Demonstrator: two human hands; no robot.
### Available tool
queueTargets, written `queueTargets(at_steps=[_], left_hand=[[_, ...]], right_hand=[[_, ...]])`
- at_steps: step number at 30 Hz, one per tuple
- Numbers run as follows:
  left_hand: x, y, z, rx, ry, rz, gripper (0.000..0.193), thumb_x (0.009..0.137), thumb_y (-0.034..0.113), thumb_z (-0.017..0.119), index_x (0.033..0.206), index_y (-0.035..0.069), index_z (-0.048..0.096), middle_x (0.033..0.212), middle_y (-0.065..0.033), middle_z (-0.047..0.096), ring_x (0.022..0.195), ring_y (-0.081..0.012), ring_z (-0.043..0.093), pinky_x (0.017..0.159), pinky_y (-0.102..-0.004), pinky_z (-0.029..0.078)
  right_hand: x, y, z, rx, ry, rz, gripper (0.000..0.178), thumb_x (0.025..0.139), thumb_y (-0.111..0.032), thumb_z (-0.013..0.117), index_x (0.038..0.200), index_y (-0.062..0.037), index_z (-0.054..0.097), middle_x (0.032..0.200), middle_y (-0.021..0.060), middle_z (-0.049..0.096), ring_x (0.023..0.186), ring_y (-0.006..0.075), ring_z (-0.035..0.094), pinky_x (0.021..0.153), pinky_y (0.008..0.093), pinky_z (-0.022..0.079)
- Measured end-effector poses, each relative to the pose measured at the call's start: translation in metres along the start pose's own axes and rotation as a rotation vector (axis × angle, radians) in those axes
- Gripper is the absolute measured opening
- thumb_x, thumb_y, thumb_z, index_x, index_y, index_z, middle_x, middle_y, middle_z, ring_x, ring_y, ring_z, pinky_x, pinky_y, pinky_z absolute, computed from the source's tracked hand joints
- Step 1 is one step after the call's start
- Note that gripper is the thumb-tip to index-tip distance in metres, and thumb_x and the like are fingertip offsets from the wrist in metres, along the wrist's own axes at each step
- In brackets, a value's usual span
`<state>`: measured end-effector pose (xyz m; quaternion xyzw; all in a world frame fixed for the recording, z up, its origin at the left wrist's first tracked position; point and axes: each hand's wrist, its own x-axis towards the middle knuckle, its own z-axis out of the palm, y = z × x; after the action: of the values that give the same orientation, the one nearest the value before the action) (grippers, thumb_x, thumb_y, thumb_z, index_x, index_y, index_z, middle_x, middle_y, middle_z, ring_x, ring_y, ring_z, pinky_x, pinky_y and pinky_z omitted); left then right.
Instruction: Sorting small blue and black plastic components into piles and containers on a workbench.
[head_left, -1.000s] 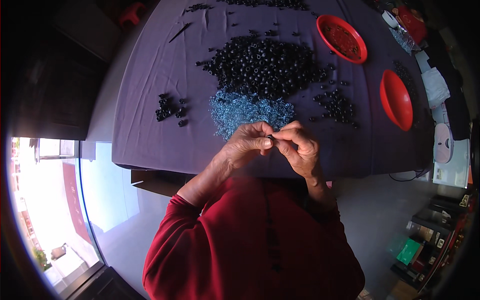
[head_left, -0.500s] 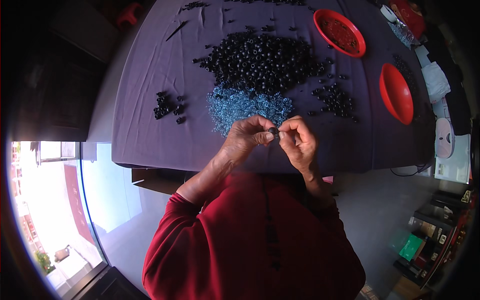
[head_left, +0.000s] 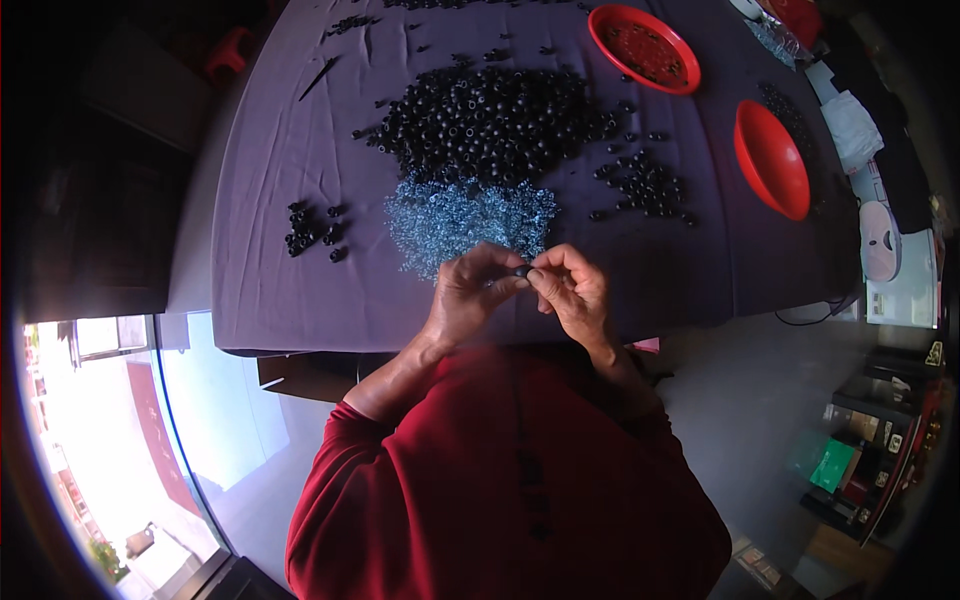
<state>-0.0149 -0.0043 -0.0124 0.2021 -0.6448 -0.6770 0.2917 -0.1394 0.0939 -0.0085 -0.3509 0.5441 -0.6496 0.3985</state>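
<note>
Between thumb and forefinger, my left hand (head_left: pixel 467 290) pinches a small round black part (head_left: pixel 522 271), which looks like a hollow bead or cap. From the other side, my right hand (head_left: pixel 577 296) meets it with closed fingertips; whatever they hold is hidden. Both hands are just above the cloth, at the near edge of a heap of tiny clear-blue pieces (head_left: pixel 465 215). Behind that heap lies a big pile of similar black parts (head_left: pixel 490 120), with holes showing in many of them.
Smaller groups of black parts lie at left (head_left: pixel 305 230) and right (head_left: pixel 648 185) on the purple cloth (head_left: pixel 300 300). Two red bowls stand at right, one with small bits (head_left: pixel 692 75), the other (head_left: pixel 765 160) nearer. A thin dark tool (head_left: pixel 318 79) lies far left.
The view has shifted, so the table's contents sit further left in the picture. My fingertips are drawn closer around the black part, and my right thumb presses near it.
</note>
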Motion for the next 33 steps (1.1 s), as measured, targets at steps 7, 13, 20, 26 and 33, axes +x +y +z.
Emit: queueTargets(at_steps=[7, 13, 20, 26, 33], left_hand=[[-0.012, -0.014, 0.012, -0.288, -0.053, -0.340, 0.012, 0.078, 0.003, 0.063, 0.089, 0.000, 0.059, 0.081, -0.0036, 0.060, 0.070, -0.0085, 0.052, 0.064, -0.0214, 0.043], [-0.019, -0.015, 0.022, -0.089, -0.048, -0.174, 0.012, 0.080, 0.001, 0.061, 0.091, 0.001, 0.059, 0.082, -0.0023, 0.060, 0.074, -0.0073, 0.053, 0.068, -0.0206, 0.043], [-0.017, -0.014, 0.001, -0.246, 0.141, -0.238, 0.010, 0.079, 0.000, 0.062, 0.089, 0.002, 0.058, 0.079, -0.0008, 0.059, 0.068, -0.0063, 0.052, 0.064, -0.0199, 0.043], [-0.016, -0.004, -0.029, -0.287, 0.027, -0.291, 0.010, 0.077, 0.003, 0.064, 0.086, 0.001, 0.059, 0.075, -0.0015, 0.058, 0.067, -0.0076, 0.053, 0.063, -0.0207, 0.044], [-0.040, -0.013, -0.012, -0.375, -0.170, -0.506, 0.015, 0.075, 0.006, 0.068, 0.087, 0.001, 0.060, 0.074, 0.0001, 0.058, 0.067, -0.0060, 0.053, 0.063, -0.0195, 0.043]], right_hand=[[-0.023, 0.010, -0.008, -0.319, 0.094, -0.126, 0.010, 0.084, -0.010, 0.058, 0.084, -0.0017, 0.053, 0.059, -0.0024, 0.050, 0.049, 0.0026, 0.044, 0.045, 0.0172, 0.035], [-0.034, 0.003, -0.011, -0.124, 0.092, 0.049, 0.010, 0.083, -0.009, 0.059, 0.083, -0.0013, 0.054, 0.060, -0.0017, 0.051, 0.051, 0.0023, 0.045, 0.046, 0.0167, 0.036], [-0.041, 0.003, -0.027, -0.093, 0.124, 0.043, 0.010, 0.080, -0.004, 0.060, 0.087, -0.0012, 0.053, 0.067, -0.0003, 0.052, 0.059, 0.0030, 0.048, 0.053, 0.0171, 0.039], [-0.017, 0.018, -0.066, -0.968, 0.275, -0.215, 0.009, 0.077, -0.001, 0.059, 0.085, -0.0002, 0.055, 0.068, 0.0066, 0.055, 0.059, 0.0161, 0.054, 0.055, 0.0264, 0.043], [0.007, 0.011, -0.038, -1.070, 0.240, -0.331, 0.013, 0.074, -0.004, 0.063, 0.082, 0.0001, 0.054, 0.079, 0.0128, 0.054, 0.072, 0.0287, 0.055, 0.063, 0.0355, 0.044]])
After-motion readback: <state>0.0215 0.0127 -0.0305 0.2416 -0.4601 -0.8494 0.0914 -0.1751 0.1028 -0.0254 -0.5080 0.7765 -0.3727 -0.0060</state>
